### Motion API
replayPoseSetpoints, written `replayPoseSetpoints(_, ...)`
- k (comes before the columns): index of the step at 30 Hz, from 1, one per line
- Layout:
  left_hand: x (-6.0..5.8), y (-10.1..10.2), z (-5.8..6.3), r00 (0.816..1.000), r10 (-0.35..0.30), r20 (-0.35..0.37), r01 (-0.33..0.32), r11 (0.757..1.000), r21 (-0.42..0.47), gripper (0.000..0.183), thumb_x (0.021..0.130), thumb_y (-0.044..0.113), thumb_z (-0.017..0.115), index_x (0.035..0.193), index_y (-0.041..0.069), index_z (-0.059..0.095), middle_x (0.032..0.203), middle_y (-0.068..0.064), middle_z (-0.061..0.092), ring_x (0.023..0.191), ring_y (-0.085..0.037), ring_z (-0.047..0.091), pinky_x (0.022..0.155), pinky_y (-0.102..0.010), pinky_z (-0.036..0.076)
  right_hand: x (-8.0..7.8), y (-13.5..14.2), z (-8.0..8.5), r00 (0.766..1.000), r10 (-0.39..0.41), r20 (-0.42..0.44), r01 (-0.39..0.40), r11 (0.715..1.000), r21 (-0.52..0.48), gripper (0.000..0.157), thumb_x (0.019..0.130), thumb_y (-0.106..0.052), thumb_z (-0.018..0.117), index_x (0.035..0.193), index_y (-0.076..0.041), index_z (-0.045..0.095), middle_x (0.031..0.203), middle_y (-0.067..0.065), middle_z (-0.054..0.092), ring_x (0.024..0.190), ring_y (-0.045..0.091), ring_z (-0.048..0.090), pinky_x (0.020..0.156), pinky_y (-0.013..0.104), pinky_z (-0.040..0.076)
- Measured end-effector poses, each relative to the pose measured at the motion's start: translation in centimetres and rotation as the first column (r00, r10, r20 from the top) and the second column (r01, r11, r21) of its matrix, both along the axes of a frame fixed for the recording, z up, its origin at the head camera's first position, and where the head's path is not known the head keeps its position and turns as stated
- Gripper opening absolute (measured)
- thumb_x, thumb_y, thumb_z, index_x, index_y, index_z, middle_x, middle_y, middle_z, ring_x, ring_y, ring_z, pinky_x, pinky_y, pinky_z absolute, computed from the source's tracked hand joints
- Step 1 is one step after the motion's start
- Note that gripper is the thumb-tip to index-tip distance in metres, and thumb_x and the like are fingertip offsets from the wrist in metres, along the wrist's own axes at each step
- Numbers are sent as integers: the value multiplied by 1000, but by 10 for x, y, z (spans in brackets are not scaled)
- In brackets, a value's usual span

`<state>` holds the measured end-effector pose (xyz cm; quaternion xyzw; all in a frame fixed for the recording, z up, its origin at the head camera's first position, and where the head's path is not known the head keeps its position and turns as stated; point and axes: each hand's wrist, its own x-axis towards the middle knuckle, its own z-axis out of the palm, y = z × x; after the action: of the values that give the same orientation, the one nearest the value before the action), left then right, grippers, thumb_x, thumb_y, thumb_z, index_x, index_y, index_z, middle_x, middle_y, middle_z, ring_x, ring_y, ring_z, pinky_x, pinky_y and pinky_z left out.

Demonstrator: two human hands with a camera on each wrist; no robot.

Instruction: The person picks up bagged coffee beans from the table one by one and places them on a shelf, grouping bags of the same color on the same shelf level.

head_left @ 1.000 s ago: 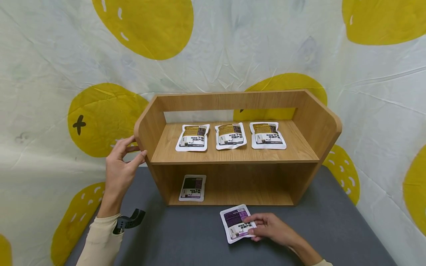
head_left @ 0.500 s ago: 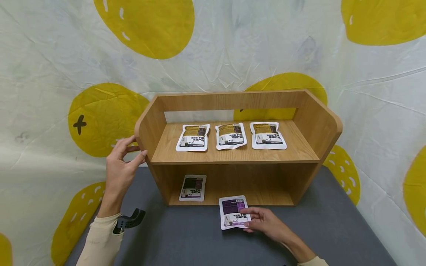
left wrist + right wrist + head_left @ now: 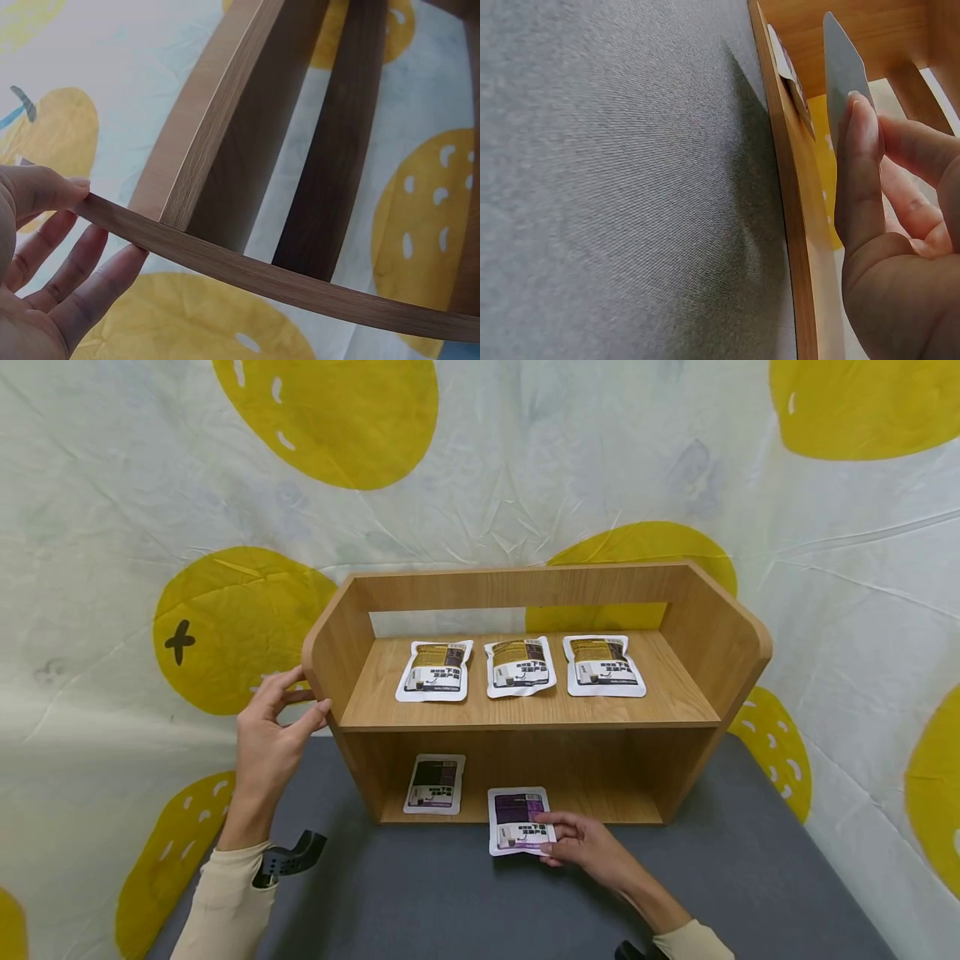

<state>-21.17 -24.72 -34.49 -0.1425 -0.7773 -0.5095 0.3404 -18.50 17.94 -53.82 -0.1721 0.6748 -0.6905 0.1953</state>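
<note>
A two-tier wooden shelf point(image 3: 487, 714) stands on the grey table. My left hand point(image 3: 272, 743) pinches the edge of its left side panel point(image 3: 202, 253), thumb on one face and fingers on the other. Just in front of the lower tier, my right hand point(image 3: 588, 847) holds a white-edged pouch with a purple label point(image 3: 516, 818) by its right edge, between thumb and fingers. In the right wrist view that pouch point(image 3: 844, 71) appears nearly edge-on, above the tabletop. At the lower tier's left end lies a pouch with a dark green and purple label point(image 3: 434, 785).
On the upper tier three pouches with brown-gold labels lie in a row: a left pouch point(image 3: 435, 672), a middle pouch point(image 3: 521, 667) and a right pouch point(image 3: 603, 667). Behind the shelf hangs a pale curtain point(image 3: 480, 485) with yellow shapes. The grey tabletop point(image 3: 420, 893) extends in front.
My right hand has carried the purple-label pouch forward and slightly left, toward the lower tier, and the pouch has turned straighter. The left hand keeps its place on the shelf.
</note>
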Motion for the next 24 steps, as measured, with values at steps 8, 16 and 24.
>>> replayPoseSetpoints(8,-1,-2,-1,1000,-23,5,23,1000,6,59,86,-8,76,140,11,62,123,2,58,103,-6,67,69,-20,61,-5,-4,2,999,-29,30,30,1000,-9,54,95,3,67,140,20,43,95,15,64,87,13,70,79,26,63)
replayPoseSetpoints(16,-2,-6,-2,998,-68,10,67,997,23,60,86,-10,75,141,11,61,124,0,58,105,-10,67,71,-23,62,-6,-5,5,998,-41,56,41,999,-4,54,96,0,68,140,20,43,98,16,64,88,14,71,79,25,62)
replayPoseSetpoints(24,-5,-10,-3,991,-136,-5,136,990,27,61,85,-16,72,141,5,60,126,-4,58,104,-13,67,71,-26,62,-10,-7,4,993,-62,99,63,998,-4,54,97,0,66,141,20,43,105,20,65,93,18,71,85,27,62)
